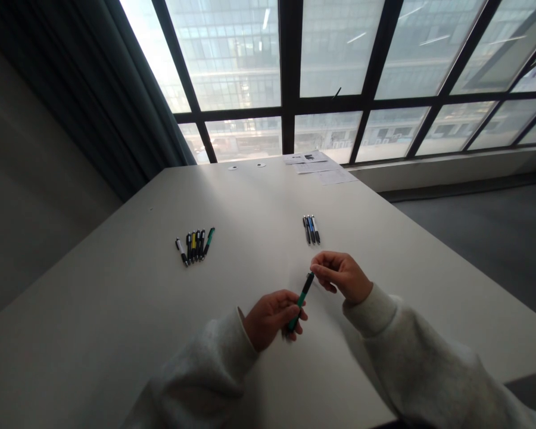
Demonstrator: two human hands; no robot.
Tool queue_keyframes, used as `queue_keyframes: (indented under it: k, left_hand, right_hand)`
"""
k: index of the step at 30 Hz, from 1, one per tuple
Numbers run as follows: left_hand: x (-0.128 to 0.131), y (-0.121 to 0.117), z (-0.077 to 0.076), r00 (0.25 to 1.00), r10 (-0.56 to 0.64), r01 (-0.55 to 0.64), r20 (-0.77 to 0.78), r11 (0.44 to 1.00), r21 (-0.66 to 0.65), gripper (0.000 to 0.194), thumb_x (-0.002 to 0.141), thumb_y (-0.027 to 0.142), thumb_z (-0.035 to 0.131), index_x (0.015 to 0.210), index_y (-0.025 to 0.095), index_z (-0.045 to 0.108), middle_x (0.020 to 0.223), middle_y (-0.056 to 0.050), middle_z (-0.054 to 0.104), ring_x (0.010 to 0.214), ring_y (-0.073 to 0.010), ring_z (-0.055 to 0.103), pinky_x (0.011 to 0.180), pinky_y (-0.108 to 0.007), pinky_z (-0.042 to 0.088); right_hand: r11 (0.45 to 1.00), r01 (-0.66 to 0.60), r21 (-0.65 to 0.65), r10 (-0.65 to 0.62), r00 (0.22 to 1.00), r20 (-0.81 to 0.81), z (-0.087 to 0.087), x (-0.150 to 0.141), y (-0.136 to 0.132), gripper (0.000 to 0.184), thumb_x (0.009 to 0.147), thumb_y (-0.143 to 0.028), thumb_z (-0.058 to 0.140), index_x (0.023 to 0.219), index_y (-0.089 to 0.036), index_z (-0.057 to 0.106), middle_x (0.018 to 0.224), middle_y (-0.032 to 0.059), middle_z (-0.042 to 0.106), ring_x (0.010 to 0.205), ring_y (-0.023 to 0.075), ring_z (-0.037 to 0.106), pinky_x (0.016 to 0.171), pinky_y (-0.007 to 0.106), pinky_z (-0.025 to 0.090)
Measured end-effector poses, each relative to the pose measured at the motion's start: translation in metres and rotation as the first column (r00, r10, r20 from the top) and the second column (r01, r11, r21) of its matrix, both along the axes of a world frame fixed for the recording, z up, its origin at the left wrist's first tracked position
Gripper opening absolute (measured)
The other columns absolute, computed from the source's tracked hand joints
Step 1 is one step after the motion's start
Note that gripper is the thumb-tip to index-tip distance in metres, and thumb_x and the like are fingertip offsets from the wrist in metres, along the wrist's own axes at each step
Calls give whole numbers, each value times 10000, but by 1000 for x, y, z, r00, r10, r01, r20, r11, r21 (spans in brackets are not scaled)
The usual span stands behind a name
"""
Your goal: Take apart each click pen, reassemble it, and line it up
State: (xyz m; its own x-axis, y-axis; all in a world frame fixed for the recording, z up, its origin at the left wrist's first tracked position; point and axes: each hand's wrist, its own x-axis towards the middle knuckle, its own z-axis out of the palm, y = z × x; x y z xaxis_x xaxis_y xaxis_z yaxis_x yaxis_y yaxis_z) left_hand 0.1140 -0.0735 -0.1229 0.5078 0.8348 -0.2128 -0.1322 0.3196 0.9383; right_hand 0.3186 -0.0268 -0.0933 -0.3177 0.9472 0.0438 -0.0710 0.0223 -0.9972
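Observation:
My left hand (274, 319) is closed around a green and black pen (302, 299), holding it at a slant above the white table. The pen's black upper end points up and to the right. There, my right hand (342, 275) has its thumb and forefinger pinched at the tip; any small part between those fingertips is too small to make out. Beyond my right hand lies a neat group of several pens (311, 230), black, blue and white. Off to the left rests another group of several pens (194, 246), among them a yellow, a white and a green one.
The white table (116, 286) stretches toward large windows (330, 53). Printed papers (319, 168) lie at its far right corner, and two small white pieces (261, 165) sit along the far edge. A dark curtain (98, 89) hangs at the left.

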Motion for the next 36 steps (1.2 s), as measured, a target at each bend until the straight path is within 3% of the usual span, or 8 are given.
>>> queue_keyframes:
  k: [12, 18, 26, 36]
  left_hand:
    - [2, 0, -3, 997, 64, -64, -34, 998, 15, 446, 688, 474, 761, 879, 108, 591, 773, -64, 671, 509, -110, 594, 426, -228, 458]
    - [4, 2, -2, 993, 103, -103, -50, 995, 9, 428, 642, 431, 803, 842, 119, 590, 613, 13, 595, 484, -105, 563, 410, -223, 449]
    - [3, 3, -4, 992, 119, -120, -43, 993, -8, 413, 604, 380, 839, 829, 115, 616, 587, 22, 593, 481, -105, 561, 410, -223, 456]
    - [-1, 3, -1, 991, 135, -135, 3, 990, -26, 490, 595, 468, 834, 838, 85, 650, 747, -84, 703, 501, -135, 622, 443, -254, 489]
  right_hand:
    - [995, -52, 80, 40, 989, 146, 0, 3, 0, 314, 848, -447, 614, 735, -172, 511, 507, -63, 454, 409, 62, 361, 373, 186, 258]
    - [992, -59, 109, 34, 976, 213, -1, 5, 2, 305, 880, -442, 574, 748, -181, 488, 520, -63, 452, 425, 67, 371, 382, 182, 286]
    - [998, -48, 45, 41, 989, 143, -4, 6, 4, 349, 797, -456, 686, 699, -159, 533, 462, -54, 502, 367, 61, 394, 353, 179, 294]
    - [999, -4, 43, 5, 1000, -12, -7, 5, 6, 277, 750, -378, 754, 720, -125, 647, 470, -21, 572, 349, 47, 387, 332, 175, 274]
